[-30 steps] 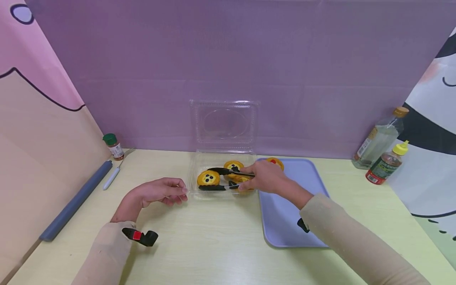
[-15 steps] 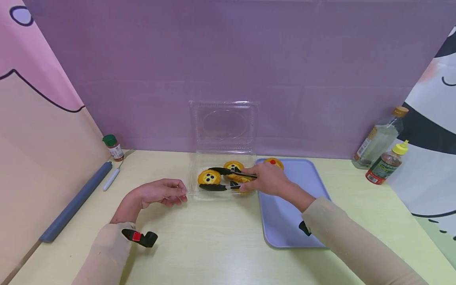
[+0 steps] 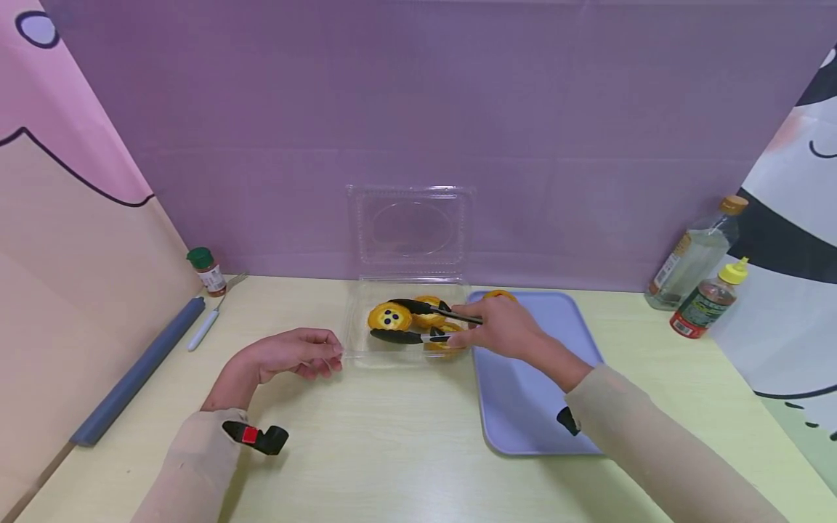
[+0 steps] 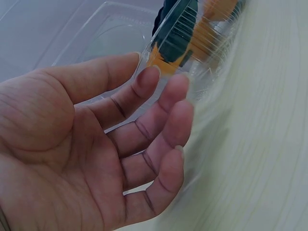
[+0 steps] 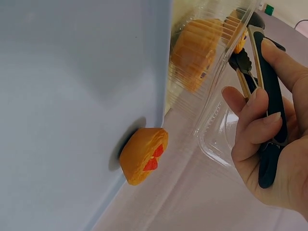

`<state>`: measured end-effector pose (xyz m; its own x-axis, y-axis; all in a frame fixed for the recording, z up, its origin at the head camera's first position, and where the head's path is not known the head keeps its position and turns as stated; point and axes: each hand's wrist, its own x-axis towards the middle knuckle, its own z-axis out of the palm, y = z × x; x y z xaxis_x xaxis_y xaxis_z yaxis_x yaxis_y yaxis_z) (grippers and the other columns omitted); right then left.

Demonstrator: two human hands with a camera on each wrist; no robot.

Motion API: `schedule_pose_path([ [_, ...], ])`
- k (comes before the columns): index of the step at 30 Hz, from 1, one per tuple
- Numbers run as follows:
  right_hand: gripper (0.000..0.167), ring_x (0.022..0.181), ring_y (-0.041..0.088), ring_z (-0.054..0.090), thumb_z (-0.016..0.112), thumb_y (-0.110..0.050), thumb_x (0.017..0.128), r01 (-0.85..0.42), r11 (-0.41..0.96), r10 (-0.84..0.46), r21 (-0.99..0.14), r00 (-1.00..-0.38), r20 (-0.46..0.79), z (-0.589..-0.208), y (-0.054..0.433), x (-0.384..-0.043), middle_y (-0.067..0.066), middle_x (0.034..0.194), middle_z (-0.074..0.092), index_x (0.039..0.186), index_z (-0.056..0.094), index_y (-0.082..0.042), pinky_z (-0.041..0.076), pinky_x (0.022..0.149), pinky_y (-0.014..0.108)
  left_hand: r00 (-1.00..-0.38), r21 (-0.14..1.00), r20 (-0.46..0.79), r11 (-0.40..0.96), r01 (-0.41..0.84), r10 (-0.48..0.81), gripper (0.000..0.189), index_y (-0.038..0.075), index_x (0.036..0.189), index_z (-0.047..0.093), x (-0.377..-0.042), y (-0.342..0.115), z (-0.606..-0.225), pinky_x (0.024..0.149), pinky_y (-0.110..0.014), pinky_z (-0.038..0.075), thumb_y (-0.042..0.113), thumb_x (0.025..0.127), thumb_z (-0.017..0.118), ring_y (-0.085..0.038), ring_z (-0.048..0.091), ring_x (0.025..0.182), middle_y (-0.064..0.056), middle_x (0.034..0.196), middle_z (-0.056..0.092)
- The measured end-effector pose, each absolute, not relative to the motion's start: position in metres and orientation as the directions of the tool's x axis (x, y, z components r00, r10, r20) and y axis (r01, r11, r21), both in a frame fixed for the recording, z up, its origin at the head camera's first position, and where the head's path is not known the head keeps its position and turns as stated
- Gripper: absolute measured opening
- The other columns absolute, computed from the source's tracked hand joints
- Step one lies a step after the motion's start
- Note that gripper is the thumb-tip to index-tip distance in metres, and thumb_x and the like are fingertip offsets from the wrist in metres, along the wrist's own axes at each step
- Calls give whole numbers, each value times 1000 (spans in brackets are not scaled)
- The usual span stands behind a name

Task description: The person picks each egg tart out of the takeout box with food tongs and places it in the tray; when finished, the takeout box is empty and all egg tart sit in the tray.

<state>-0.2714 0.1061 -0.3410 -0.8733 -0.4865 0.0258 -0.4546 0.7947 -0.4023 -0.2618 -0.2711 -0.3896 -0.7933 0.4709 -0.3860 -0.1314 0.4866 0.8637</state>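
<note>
My right hand (image 3: 500,327) grips black-tipped tongs (image 3: 395,336) over a clear plastic container (image 3: 356,347). Between the tong tips is a round yellow tart with dark berries (image 3: 389,317). Other tarts sit at the container's right side, such as a tart (image 5: 197,53) seen through its wall in the right wrist view; tongs and hand partly cover them. My left hand (image 3: 294,352) pinches the container's front left corner between thumb and index finger, the other fingers loosely bent. The container's hinged lid (image 3: 412,229) stands up at the back.
A lavender tray (image 3: 536,407) lies right of the container, with a red-topped tart (image 5: 143,156) at its far corner. At the right stand a clear bottle (image 3: 700,250) and a yellow-capped bottle (image 3: 709,301). Left are a green-capped jar (image 3: 208,272) and a white-handled utensil (image 3: 204,330).
The tongs and the berry tart have shifted a little right and away from me. My right hand now covers more of the tart on the tray. The left hand stays put.
</note>
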Motion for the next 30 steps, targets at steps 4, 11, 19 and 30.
schedule_pose_path([
  [4, 64, 51, 10, 41, 76, -50, 84, -437, 801, -468, -409, -883, 28, -339, 109, -269, -5, 62, 58, 139, 60, -22, 26, 47, 26, -798, 861, -395, 487, -148, 455, 39, -2, 116, 58, -262, -271, -389, 82, -34, 50, 33, 101, 59, -22, 62, 93, -4, 100, 67],
  [11, 65, 60, 12, 48, 75, -52, 84, -403, 818, -431, -410, -902, 28, -334, 118, -266, -4, 79, 62, 140, 60, -23, 34, 52, 29, -799, 861, -388, 489, -136, 460, 39, -3, 117, 57, -261, -270, -389, 81, -34, 50, 32, 101, 59, -22, 63, 92, -3, 98, 66],
  [19, 67, 60, 11, 46, 74, -54, 85, -414, 818, -426, -400, -902, 62, -331, 129, -260, 1, 113, 73, 141, 58, -23, 33, 54, 29, -812, 852, -376, 510, -114, 446, 40, -3, 117, 60, -260, -267, -387, 86, -36, 51, 34, 100, 60, -22, 65, 97, -6, 103, 68],
  [30, 65, 51, 11, 28, 76, -53, 83, -403, 816, -406, -413, -910, 86, -331, 136, -255, -2, 70, 59, 140, 59, -26, 25, 50, 28, -833, 867, -345, 486, -108, 432, 37, -3, 121, 58, -258, -265, -384, 88, -37, 52, 27, 99, 62, -22, 64, 100, -11, 111, 69],
])
